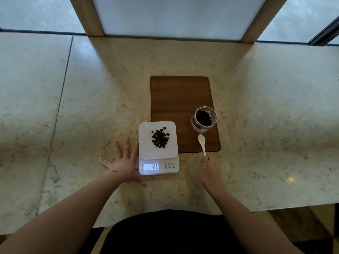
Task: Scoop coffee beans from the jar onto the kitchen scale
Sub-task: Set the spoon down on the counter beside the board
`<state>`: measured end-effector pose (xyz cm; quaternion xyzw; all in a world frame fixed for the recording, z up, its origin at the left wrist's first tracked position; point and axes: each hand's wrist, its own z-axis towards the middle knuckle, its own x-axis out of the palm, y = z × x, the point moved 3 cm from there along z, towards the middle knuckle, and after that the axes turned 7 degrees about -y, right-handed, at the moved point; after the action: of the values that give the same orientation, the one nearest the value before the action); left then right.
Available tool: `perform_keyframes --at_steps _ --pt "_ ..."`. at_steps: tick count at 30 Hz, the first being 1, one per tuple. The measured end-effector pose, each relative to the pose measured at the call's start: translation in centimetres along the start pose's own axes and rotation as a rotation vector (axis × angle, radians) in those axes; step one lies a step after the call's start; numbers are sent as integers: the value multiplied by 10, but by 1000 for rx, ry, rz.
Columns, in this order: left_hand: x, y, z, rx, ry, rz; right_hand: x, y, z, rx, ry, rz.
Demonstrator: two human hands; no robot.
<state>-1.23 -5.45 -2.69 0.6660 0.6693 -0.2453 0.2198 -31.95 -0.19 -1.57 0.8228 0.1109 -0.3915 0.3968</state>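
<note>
— What colour was the kitchen scale point(158, 142)?

— White all over, with a pale lit display point(151, 167) showing dark digits and small grey-ringed buttons point(169, 164) to its right.

— And the coffee beans point(160, 137) on it?

— Very dark brown, nearly black, the same as those in the clear glass jar point(203, 119).

— The spoon point(202, 143)?

— Plain white, with no pattern.

— What lay under the jar?

— A wooden board point(180, 99), deep reddish brown with faint lengthwise grain.

— And the countertop point(91, 107)?

— Cream and beige stone, mottled with grey-brown veins and flecks; the slab on the far left looked paler and greyer.

— Anything behind?

— Light brown wooden posts point(86, 15) framed frosted grey-white panes point(176, 15). The clothing point(170, 233) at the near edge was black.
</note>
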Motion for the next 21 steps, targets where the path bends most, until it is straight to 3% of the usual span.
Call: perform_keyframes --at_steps 10,21 --pt "-1 0 5 -45 3 12 -2 1 5 -30 -24 12" --pt "1 1 1 1 -5 -14 -6 -8 2 -49 -185 -82"
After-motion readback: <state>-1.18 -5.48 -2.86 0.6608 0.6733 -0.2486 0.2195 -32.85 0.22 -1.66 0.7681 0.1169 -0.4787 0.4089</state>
